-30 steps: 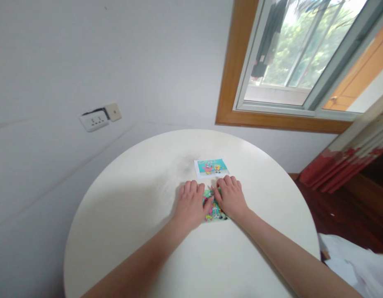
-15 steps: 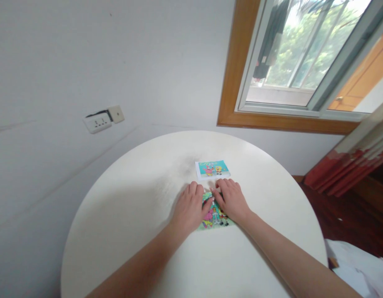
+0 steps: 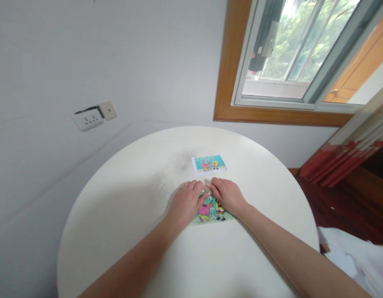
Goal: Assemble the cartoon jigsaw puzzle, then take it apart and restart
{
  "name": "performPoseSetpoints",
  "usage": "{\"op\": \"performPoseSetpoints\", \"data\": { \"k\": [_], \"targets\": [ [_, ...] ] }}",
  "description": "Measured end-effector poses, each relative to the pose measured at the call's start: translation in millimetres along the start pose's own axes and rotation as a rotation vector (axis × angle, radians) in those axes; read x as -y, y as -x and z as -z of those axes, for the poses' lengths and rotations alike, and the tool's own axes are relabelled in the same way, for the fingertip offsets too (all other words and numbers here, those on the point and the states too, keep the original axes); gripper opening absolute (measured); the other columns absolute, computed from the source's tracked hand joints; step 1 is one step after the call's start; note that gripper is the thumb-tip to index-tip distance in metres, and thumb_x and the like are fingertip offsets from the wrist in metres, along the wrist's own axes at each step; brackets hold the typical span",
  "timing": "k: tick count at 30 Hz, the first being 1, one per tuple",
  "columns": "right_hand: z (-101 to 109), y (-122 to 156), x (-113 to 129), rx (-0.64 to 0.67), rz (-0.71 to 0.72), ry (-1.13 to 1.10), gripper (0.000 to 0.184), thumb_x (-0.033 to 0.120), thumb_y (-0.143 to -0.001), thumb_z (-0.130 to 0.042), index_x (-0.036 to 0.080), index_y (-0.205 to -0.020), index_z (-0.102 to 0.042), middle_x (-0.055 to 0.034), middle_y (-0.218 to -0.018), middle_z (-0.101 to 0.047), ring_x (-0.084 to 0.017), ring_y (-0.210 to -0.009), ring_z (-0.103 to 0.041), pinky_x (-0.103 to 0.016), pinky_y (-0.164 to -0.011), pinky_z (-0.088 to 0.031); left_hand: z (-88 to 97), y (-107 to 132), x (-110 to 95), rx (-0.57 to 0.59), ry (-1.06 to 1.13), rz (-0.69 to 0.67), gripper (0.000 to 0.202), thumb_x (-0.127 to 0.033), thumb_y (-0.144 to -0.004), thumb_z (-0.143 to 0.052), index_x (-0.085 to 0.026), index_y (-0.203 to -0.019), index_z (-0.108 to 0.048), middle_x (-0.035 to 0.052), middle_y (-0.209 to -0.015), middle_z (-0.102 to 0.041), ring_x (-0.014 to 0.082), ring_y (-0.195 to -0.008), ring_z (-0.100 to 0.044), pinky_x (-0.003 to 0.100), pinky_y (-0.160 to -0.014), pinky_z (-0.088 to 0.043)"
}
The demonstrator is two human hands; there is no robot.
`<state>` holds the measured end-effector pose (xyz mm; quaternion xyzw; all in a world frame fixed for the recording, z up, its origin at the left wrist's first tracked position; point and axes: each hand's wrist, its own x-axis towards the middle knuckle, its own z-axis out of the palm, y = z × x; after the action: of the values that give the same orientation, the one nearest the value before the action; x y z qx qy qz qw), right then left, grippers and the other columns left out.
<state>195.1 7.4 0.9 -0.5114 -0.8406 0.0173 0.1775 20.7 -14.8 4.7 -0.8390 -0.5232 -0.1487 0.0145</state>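
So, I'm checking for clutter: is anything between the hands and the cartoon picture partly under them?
Nothing visible: the left hand and right hand overlap the cartoon picture, apparently touching it. The other picture card lies beyond both hands, not between.

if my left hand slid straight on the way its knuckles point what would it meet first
Probably the far picture card on the table, just beyond the knuckles of the left hand; depth is unclear, though, and its thumb might touch the right hand first.
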Motion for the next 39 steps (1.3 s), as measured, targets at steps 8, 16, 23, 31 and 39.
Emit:
{"op": "performPoseSetpoints", "data": {
  "k": [8,16,23,31,39],
  "targets": [
    [0,0,-7,-0.088,-0.102,-0.234,0.03,0.033,-0.1,-0.038,0.02,-0.079,-0.055,0.0005,-0.072,-0.061,-0.014,-0.067,-0.054,-0.024,-0.063,-0.033,7.2,-1,4,0.06,0.013,0.181,0.012,-0.031,-0.099,-0.043,-0.021,-0.097,-0.049,0.0018,-0.085,-0.065,0.0184,-0.075,-0.064,0.026,-0.06,-0.037],
    [13,1,-17,-0.033,0.138,-0.168,0.03,0.038,-0.096,-0.047,0.019,-0.085,-0.068,-0.005,-0.084,-0.061,-0.017,-0.085,-0.055,-0.03,-0.08,-0.04,0.6,-1,17,-0.109,0.236,0.07,0.02,-0.028,-0.098,-0.04,-0.021,-0.105,-0.056,0.0052,-0.095,-0.066,0.0204,-0.09,-0.061,0.031,-0.078,-0.045],
    [25,28,-15,0.074,0.253,-0.102,0.063,0.063,-0.085,-0.053,0.023,-0.133,-0.053,-0.012,-0.124,-0.055,-0.026,-0.113,-0.047,-0.041,-0.095,-0.038,9.3,18,10,-0.053,0.157,-0.081,0.041,-0.047,-0.093,-0.049,-0.019,-0.124,-0.053,0.009,-0.107,-0.058,0.0263,-0.103,-0.051,0.041,-0.092,-0.041],
    [12,28,-2,0.022,0.226,-0.042,0.035,0.049,-0.093,-0.049,0.019,-0.107,-0.058,-0.0109,-0.113,-0.056,-0.025,-0.103,-0.046,-0.039,-0.089,-0.039,10.0,22,3,0.024,0.139,-0.09,0.048,-0.053,-0.074,-0.071,-0.019,-0.106,-0.057,0.0073,-0.101,-0.055,0.0274,-0.098,-0.049,0.041,-0.086,-0.041],
    [10,22,-3,-0.012,0.192,-0.019,0.025,0.043,-0.093,-0.05,0.019,-0.092,-0.055,-0.0081,-0.095,-0.056,-0.023,-0.089,-0.047,-0.035,-0.078,-0.039,5.9,18,8,0.082,0.173,-0.153,0.031,-0.047,-0.082,-0.068,-0.02,-0.093,-0.057,0.0043,-0.095,-0.057,0.0227,-0.089,-0.055,0.034,-0.076,-0.043]
  ]
}}
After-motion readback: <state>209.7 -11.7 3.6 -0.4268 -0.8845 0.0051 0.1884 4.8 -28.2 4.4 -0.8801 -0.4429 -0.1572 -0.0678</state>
